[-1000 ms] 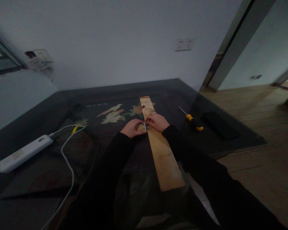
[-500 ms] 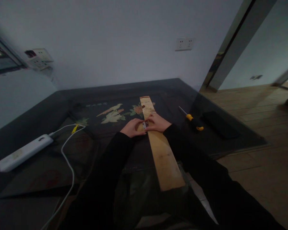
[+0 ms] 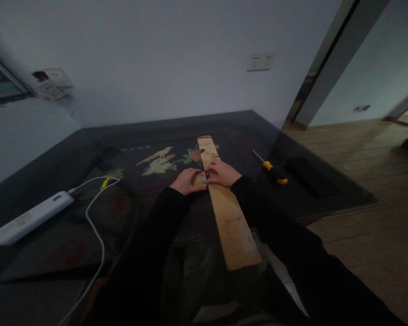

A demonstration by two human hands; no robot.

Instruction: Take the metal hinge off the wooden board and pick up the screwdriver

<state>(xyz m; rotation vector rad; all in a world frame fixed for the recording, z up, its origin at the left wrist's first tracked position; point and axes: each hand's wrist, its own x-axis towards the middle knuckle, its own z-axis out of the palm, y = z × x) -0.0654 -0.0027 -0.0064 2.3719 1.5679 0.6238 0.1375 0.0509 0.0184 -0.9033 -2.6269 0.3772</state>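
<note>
A long, narrow wooden board [image 3: 233, 224] lies lengthwise on the dark table, its near end reaching past the table's front edge. Midway along it rests a small shiny metal hinge [image 3: 204, 177], seen only in part between my fingers. My left hand [image 3: 187, 181] grips the hinge's left side with thumb and fingertips. From the right, my right hand [image 3: 223, 173] lies across the board, thumb and fingers closed on the other side of the hinge. Right of the board is a screwdriver [image 3: 274, 173] with a yellow and black handle.
On the dark table [image 3: 170, 122], a white power strip [image 3: 34, 218] with a white cable [image 3: 94, 222] occupies the left. A dark flat rectangular object [image 3: 311, 175] lies right of the screwdriver. Wall sockets [image 3: 259, 62] are set behind the table.
The view has shifted very slightly. Both hands keep the same hold on the hinge over the board.
</note>
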